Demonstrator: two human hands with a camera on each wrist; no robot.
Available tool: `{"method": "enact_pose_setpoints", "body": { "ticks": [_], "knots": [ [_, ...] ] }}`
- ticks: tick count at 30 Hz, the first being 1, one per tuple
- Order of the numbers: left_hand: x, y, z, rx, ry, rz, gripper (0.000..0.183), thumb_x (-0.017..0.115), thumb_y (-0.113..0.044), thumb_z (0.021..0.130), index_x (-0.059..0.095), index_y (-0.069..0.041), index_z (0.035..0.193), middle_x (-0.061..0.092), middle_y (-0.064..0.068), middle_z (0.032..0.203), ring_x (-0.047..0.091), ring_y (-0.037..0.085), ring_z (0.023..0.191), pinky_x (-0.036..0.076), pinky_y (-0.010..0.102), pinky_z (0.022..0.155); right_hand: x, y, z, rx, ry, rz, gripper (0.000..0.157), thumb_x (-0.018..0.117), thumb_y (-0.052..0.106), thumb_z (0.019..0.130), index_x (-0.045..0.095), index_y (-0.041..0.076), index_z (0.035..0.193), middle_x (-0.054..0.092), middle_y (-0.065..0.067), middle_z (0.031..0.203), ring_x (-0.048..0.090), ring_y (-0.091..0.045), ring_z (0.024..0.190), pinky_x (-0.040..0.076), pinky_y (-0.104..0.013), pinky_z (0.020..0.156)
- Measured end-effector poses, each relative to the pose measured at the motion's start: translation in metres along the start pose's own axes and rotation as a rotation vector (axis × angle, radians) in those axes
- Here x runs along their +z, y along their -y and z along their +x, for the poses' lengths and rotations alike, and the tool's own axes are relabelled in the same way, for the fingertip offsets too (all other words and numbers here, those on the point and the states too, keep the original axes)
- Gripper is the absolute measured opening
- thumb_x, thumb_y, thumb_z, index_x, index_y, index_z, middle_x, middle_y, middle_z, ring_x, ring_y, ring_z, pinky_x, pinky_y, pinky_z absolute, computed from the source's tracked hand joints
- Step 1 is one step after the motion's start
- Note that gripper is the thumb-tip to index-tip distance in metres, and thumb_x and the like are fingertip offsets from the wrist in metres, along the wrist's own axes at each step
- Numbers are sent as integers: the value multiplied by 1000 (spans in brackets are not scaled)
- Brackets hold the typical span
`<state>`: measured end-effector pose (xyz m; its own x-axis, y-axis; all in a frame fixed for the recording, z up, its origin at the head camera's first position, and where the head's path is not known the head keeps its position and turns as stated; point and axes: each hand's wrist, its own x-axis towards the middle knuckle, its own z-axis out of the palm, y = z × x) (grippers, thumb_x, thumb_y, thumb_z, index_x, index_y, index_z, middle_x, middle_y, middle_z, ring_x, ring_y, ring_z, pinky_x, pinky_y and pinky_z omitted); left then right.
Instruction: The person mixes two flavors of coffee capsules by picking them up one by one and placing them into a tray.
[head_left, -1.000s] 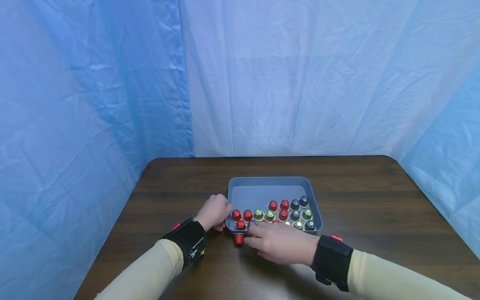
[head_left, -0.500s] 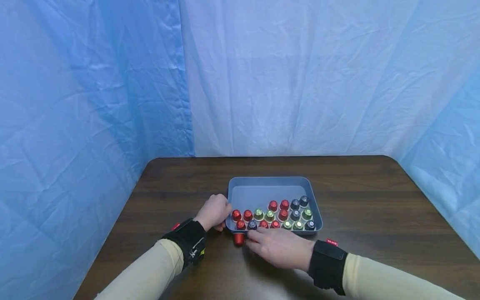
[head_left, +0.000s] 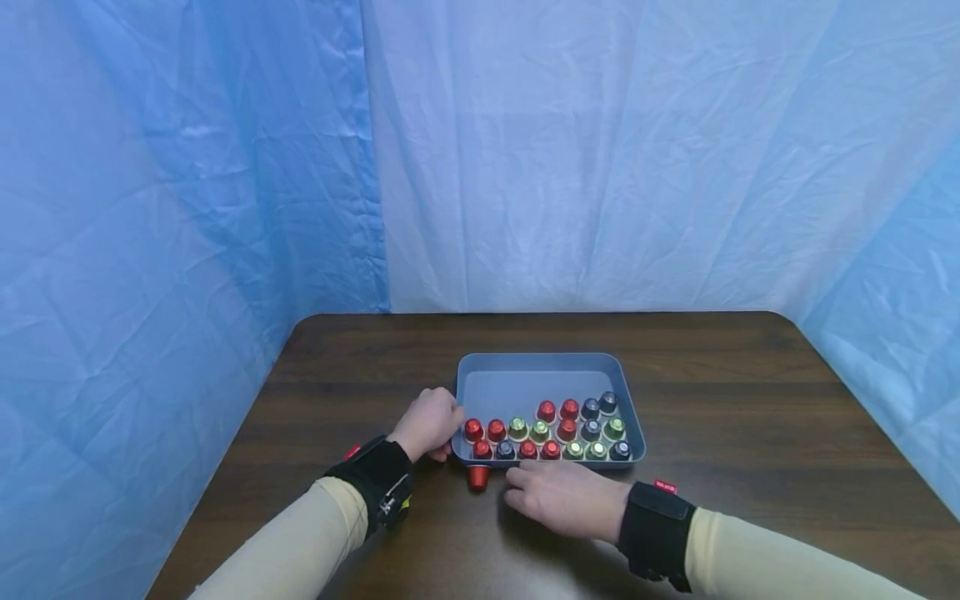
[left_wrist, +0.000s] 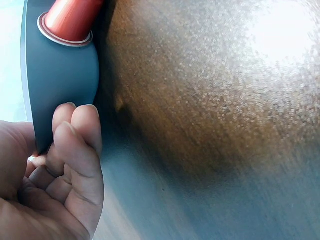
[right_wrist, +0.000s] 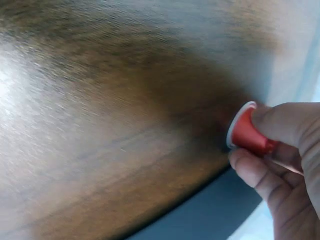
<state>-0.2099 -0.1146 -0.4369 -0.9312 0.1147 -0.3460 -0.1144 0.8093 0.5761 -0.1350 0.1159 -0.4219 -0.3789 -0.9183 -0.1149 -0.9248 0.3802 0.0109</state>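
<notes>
A grey-blue tray lies on the table, with red, green and dark blue coffee capsules standing in rows in its front half. My left hand pinches the tray's wall at the near left corner, thumb inside and fingers outside, as the left wrist view shows. Against the outside of the front wall, one red coffee capsule has its wide rim on the tray and its narrow end towards me. My right hand is just right of it, in front of the tray, holding another red coffee capsule between thumb and fingers; the head view hides that one.
The dark wooden table extends around the tray on all sides. Blue cloth sheets hang behind it and at both sides. The rear part of the tray shows its bare floor.
My right hand has drawn back from over the front row, uncovering those capsules, then shifted slightly right, away from the red capsule on the front wall. The left hand and tray stay put.
</notes>
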Motion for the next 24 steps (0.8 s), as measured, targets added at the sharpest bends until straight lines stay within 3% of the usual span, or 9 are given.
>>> {"method": "enact_pose_setpoints", "body": {
  "ticks": [8, 17, 24],
  "knots": [
    [1, 1, 0, 1, -1, -8, 29, 61, -18, 102, 66, -5, 76, 61, 11, 64, 65, 21, 52, 54, 25, 51, 0, -3, -3, -6, 0, 66, 26, 79, 22, 90, 74, 22, 116, 63, 11, 99, 61, 1, 91, 52, -15, 78],
    [0, 1, 2, 1, 0, -7, 30, 62, -18, 101, 66, -6, 75, 61, 10, 63, 65, 21, 51, 55, 26, 51, -21, -5, -10, -11, -43, 120, 22, 83, 22, 87, 76, 21, 108, 60, 12, 91, 57, 4, 83, 48, -10, 72],
    [1, 2, 1, 4, 1, -6, 31, 62, -19, 102, 66, -6, 74, 62, 11, 64, 65, 22, 52, 55, 26, 52, -36, -8, -14, 31, -53, 141, 23, 84, 25, 86, 78, 20, 107, 64, 10, 95, 60, 1, 89, 50, -11, 82]
  ]
}}
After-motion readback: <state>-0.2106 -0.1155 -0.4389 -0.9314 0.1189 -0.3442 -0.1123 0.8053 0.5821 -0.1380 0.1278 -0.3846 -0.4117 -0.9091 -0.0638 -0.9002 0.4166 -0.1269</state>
